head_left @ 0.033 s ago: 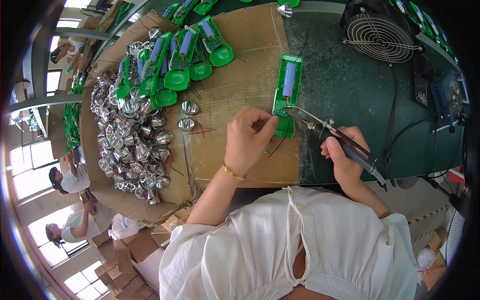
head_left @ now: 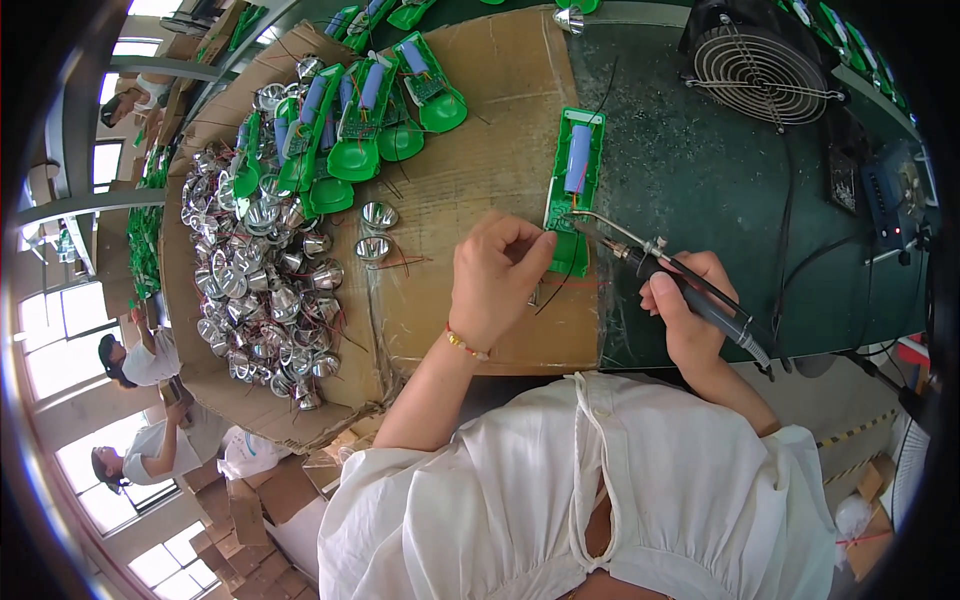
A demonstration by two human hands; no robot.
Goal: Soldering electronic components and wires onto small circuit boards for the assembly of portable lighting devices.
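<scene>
My right hand (head_left: 690,310) grips a soldering iron (head_left: 706,304) with a thin metal tube running along it. Its tip end reaches the circuit board (head_left: 563,217) inside a green plastic housing (head_left: 570,255). That housing lies lengthwise across the cardboard's right edge and carries a blue cylindrical battery (head_left: 579,158) with thin wires. My left hand (head_left: 497,270) is at the housing's lower left, thumb and fingers pinched together by the board; what they hold is hidden. A silver reflector cup (head_left: 534,294) shows only partly beside that hand, with red wires trailing right.
Two reflector cups (head_left: 373,248) lie on the cardboard (head_left: 470,130). Left of them is a heap of reflectors (head_left: 265,290), with several green housings (head_left: 355,158) at its upper end. A caged fan (head_left: 765,75) and a blue box-shaped unit (head_left: 893,205) stand right, among cables. Co-workers sit far left.
</scene>
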